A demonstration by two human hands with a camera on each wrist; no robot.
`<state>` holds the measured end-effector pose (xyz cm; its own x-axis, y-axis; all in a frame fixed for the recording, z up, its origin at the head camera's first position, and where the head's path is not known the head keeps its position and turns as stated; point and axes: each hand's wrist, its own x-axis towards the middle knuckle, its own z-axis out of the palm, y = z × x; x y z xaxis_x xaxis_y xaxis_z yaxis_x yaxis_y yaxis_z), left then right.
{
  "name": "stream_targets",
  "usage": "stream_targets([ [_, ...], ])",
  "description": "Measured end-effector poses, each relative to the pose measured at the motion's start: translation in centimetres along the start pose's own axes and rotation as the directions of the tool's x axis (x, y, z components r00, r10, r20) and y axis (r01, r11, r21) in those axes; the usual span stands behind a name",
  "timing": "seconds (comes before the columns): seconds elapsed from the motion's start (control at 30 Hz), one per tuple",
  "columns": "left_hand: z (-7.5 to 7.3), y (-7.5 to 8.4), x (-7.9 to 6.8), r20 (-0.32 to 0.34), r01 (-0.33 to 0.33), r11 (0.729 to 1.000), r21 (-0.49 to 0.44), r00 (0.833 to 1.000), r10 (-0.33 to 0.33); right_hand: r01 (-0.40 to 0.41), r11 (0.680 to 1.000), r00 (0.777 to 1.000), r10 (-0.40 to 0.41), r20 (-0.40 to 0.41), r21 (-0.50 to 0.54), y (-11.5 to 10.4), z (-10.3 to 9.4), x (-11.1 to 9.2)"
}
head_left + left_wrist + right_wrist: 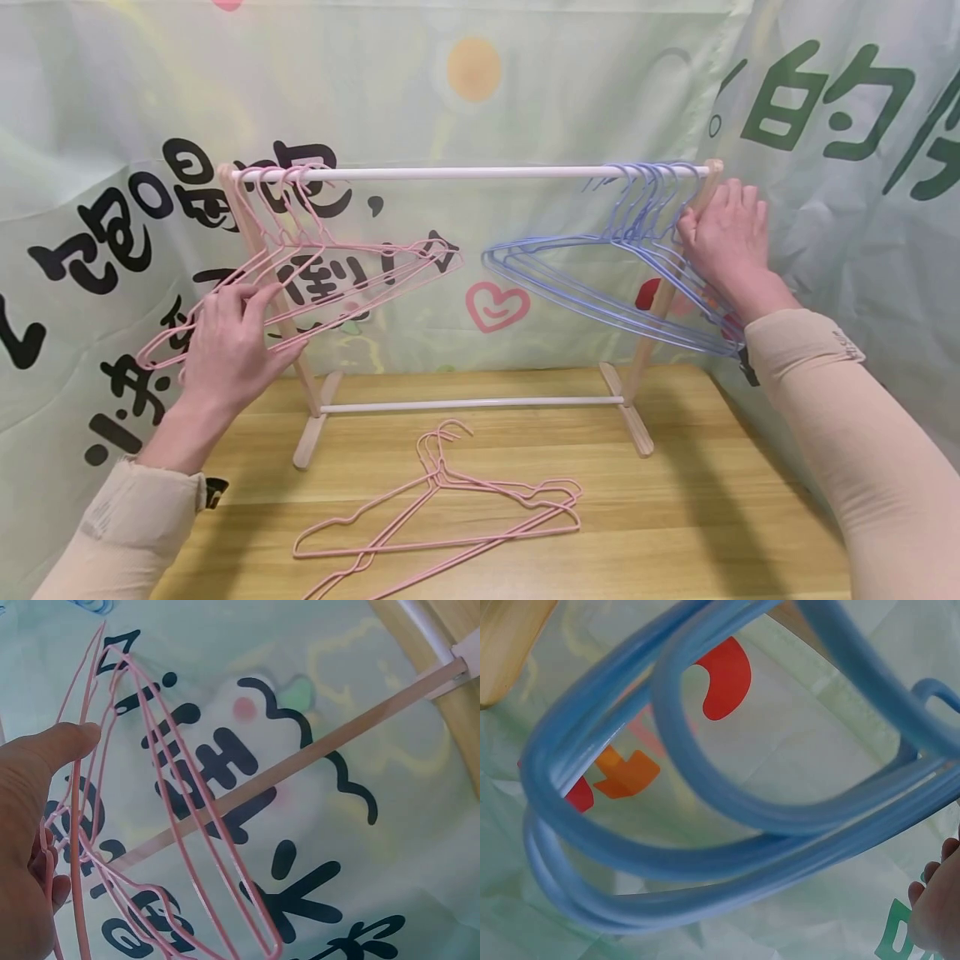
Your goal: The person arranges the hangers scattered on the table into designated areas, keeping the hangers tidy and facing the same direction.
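Several pink hangers (352, 247) hang from the left end of a small clothes rack (468, 173). My left hand (228, 342) grips a pink hanger among them by its lower part. In the left wrist view, the thumb (71, 742) crosses the pink wire, with fingers curled behind it. At the rack's other end hang several blue hangers (600, 242). My right hand (727, 237) holds the upper part of the right wooden post, thumb on its left side; its grip is partly hidden. Blue hanger wires (667, 862) fill the right wrist view, with curled fingers (930, 885) at its edge.
More pink hangers (442, 546) lie overlapping on the wooden table (712, 500) in front of the rack. A low white crossbar (472, 403) joins the rack's feet. Behind stands a printed cloth backdrop (585, 83), close to the rack.
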<state>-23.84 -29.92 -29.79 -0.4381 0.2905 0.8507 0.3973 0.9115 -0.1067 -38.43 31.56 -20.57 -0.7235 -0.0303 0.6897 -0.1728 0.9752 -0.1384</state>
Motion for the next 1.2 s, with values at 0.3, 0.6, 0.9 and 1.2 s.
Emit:
stream_targets([
  [0.3,1.0,-0.3,-0.6,-0.032,-0.010,1.000,0.014,0.999,0.010,0.001,1.000,1.000,-0.001,-0.001,0.000,-0.1,-0.1,0.0],
  [0.6,2.3,-0.1,-1.3,-0.074,0.015,0.999,0.028,0.997,-0.012,-0.004,1.000,1.000,0.004,0.007,-0.006,0.0,0.0,0.0],
  [0.9,2.9,0.0,-1.8,-0.104,0.051,0.997,0.065,0.994,-0.044,0.000,1.000,1.000,0.000,-0.014,0.008,0.0,0.0,0.0],
  [1.2,2.8,0.7,-2.7,-0.124,0.107,0.994,0.015,0.987,-0.104,0.001,1.000,1.000,-0.001,-0.003,0.003,-0.1,-0.1,0.0],
])
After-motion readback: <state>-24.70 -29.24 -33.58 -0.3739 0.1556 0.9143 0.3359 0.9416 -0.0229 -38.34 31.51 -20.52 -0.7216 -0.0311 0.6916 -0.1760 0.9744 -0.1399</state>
